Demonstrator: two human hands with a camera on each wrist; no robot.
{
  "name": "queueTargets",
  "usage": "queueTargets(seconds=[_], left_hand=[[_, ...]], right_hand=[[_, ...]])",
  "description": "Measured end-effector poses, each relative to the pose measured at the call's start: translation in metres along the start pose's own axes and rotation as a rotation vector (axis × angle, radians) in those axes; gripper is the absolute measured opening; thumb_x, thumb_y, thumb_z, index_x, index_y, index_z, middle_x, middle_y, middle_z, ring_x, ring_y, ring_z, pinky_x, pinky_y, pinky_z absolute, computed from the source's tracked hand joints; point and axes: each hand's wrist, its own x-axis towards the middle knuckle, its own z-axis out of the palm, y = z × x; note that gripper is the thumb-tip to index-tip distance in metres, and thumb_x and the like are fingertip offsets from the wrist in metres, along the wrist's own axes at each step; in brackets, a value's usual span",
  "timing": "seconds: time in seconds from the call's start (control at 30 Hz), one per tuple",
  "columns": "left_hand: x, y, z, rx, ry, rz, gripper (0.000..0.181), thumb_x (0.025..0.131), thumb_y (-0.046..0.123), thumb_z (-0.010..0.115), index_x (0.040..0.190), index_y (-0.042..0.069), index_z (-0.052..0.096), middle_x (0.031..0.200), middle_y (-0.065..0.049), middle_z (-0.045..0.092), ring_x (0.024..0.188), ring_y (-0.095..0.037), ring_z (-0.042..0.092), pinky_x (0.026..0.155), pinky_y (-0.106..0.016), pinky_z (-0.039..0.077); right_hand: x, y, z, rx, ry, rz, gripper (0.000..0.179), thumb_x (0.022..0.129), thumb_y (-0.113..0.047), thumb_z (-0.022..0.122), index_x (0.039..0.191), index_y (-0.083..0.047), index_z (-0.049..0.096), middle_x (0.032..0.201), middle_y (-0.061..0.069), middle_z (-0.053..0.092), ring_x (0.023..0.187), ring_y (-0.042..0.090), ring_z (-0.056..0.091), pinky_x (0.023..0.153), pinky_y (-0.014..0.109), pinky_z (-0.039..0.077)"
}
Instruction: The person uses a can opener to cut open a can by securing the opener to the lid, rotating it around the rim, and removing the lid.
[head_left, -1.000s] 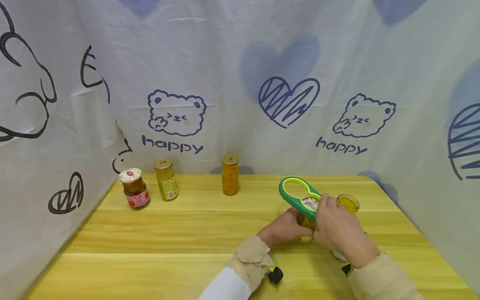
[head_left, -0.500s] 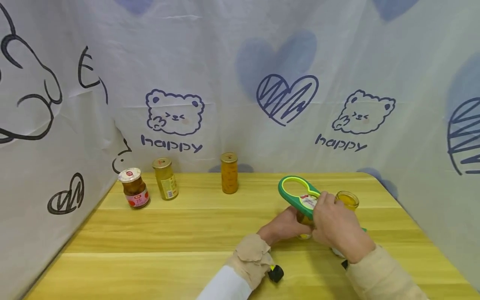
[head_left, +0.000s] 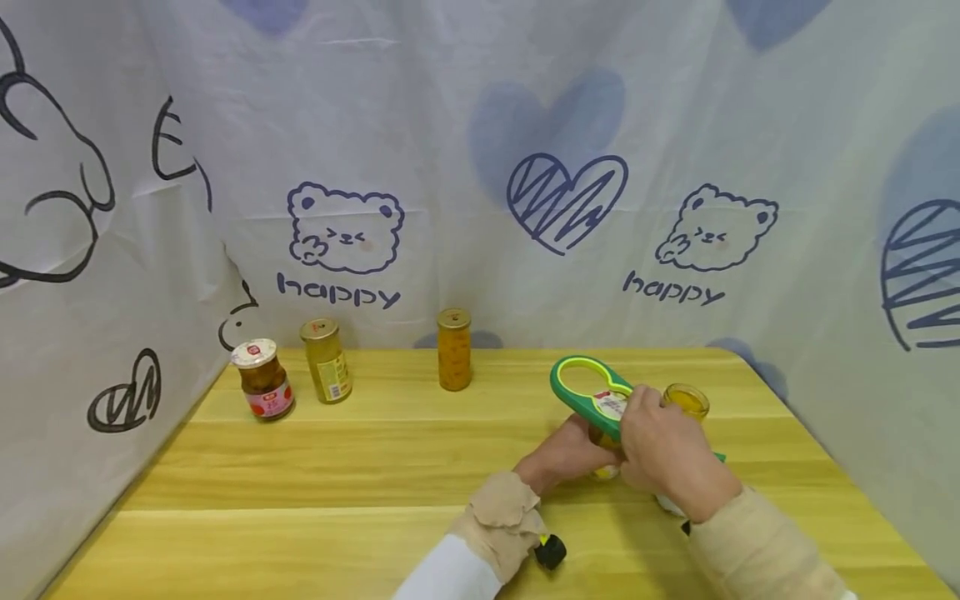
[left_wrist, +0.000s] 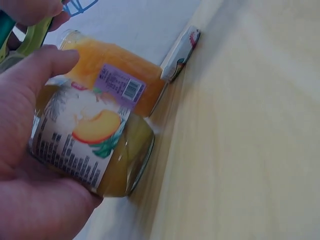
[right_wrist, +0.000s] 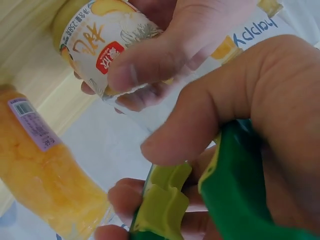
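Observation:
My left hand (head_left: 567,457) grips a glass jar (left_wrist: 95,137) with a peach on its label, fingers and thumb wrapped round its side. In the head view most of that jar is hidden behind the hands. My right hand (head_left: 667,442) holds a green jar opener (head_left: 609,427) by its handles, right at the top of the peach jar. The opener's ring points to the far left, and its yellow-green toothed inner edge (right_wrist: 165,200) shows in the right wrist view. The jar's top is hidden by the hands and opener.
Just beyond my right hand stands a lidless jar of orange fruit (head_left: 686,402). A white lid (left_wrist: 182,52) lies beside it. Farther left are a red-labelled jar (head_left: 264,392), a yellowish jar (head_left: 328,371) and a tall orange jar (head_left: 454,358). A printed cloth (head_left: 465,167) hangs behind the table.
The head view shifts slightly, so everything appears a little farther left. Both hands keep their grip on the peach jar and the jar opener, in nearly the same pose.

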Motion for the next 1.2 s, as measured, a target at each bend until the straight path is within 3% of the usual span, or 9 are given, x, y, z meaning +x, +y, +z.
queueTargets(seconds=[0.17, 0.33, 0.63, 0.8, 1.2], left_hand=[[0.004, -0.003, 0.005, -0.006, 0.043, 0.037, 0.062, 0.088, 0.004, 0.075, 0.145, 0.018, 0.054, 0.146, -0.003, 0.061, 0.133, -0.008, 0.054, 0.111, -0.021, 0.042], [0.004, 0.0, 0.006, 0.005, 0.068, 0.032, 0.06, 0.089, 0.005, 0.076, 0.143, 0.02, 0.057, 0.144, 0.0, 0.062, 0.137, -0.011, 0.054, 0.114, -0.023, 0.042], [0.005, 0.001, 0.006, -0.006, 0.055, 0.062, 0.057, 0.09, 0.005, 0.077, 0.142, 0.021, 0.058, 0.145, 0.0, 0.062, 0.139, -0.01, 0.053, 0.115, -0.022, 0.042], [0.006, 0.0, 0.004, -0.024, 0.033, 0.045, 0.059, 0.091, 0.007, 0.077, 0.143, 0.025, 0.057, 0.146, 0.005, 0.06, 0.141, -0.008, 0.05, 0.117, -0.022, 0.04], [0.008, 0.0, 0.002, -0.019, -0.001, 0.088, 0.058, 0.09, 0.003, 0.076, 0.143, 0.02, 0.058, 0.147, -0.001, 0.06, 0.134, -0.006, 0.053, 0.111, -0.019, 0.044]], right_hand=[[-0.001, 0.001, 0.004, -0.045, 0.049, -0.016, 0.057, 0.074, -0.027, 0.084, 0.099, 0.011, 0.05, 0.078, 0.016, 0.046, 0.056, 0.023, 0.049, 0.051, 0.037, 0.056], [0.002, 0.003, 0.005, -0.041, 0.04, -0.02, 0.064, 0.073, -0.029, 0.089, 0.103, 0.012, 0.05, 0.081, 0.017, 0.048, 0.058, 0.023, 0.052, 0.055, 0.038, 0.058], [0.002, 0.007, 0.007, -0.022, 0.051, -0.031, 0.068, 0.072, -0.024, 0.088, 0.111, 0.016, 0.049, 0.085, 0.022, 0.052, 0.059, 0.025, 0.053, 0.055, 0.039, 0.059], [0.001, 0.009, 0.008, -0.027, 0.043, -0.028, 0.068, 0.073, -0.024, 0.087, 0.112, 0.016, 0.048, 0.086, 0.022, 0.052, 0.058, 0.024, 0.052, 0.052, 0.038, 0.057], [0.006, 0.02, 0.007, -0.008, -0.059, -0.065, 0.076, 0.078, -0.021, 0.085, 0.129, 0.018, 0.044, 0.1, 0.027, 0.055, 0.069, 0.026, 0.057, 0.058, 0.039, 0.06]])
